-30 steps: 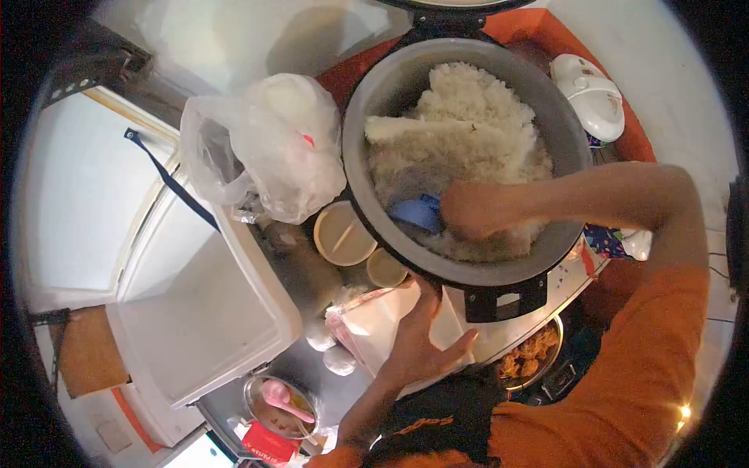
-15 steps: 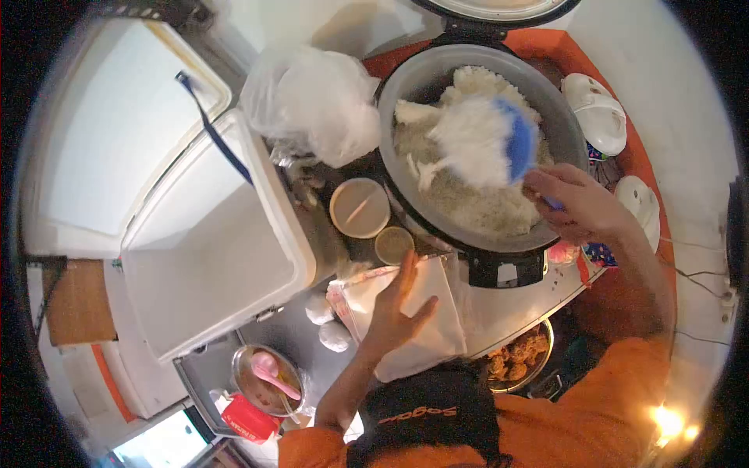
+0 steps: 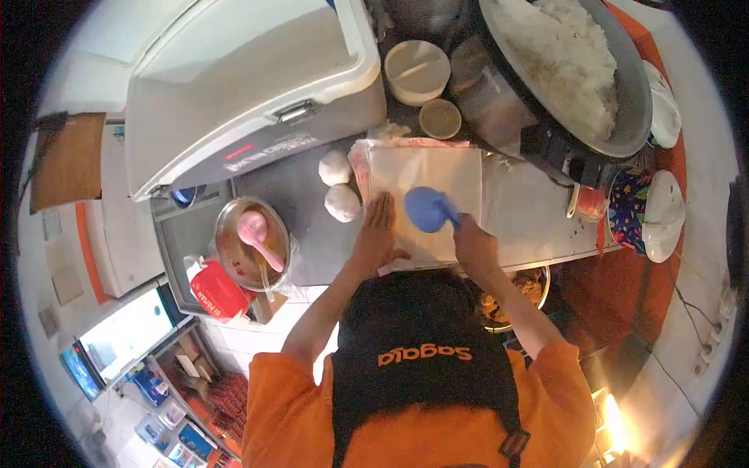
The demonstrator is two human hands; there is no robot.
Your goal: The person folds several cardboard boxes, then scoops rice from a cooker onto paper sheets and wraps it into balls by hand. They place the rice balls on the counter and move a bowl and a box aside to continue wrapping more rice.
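Note:
On the counter lies a stack of wrapping paper [image 3: 456, 168]. My left hand [image 3: 376, 234] rests flat on the left edge of the stack, fingers stretched out. My right hand [image 3: 476, 243] is closed round the handle of a blue rice scoop [image 3: 427, 210]. The scoop's rounded back faces up over the middle of the paper, so whatever is under it is hidden. Cooked rice [image 3: 566, 58] fills much of a large rice cooker [image 3: 636, 117] at the upper right. Two round white wrapped bundles [image 3: 341, 203] sit just left of the paper.
An open cool box [image 3: 367, 74] stands at the upper left. Beyond the paper are a lidded tub [image 3: 417, 70] and a smaller round container [image 3: 440, 118]. A metal bowl [image 3: 226, 265] with a pink ladle [image 3: 253, 228] is at left. Fried food [image 3: 527, 292] shows below the counter edge.
The rice-heaped scoop has gone from over the cooker to the paper and is now turned back-up. My left hand has settled on the paper's left side. The view has shifted.

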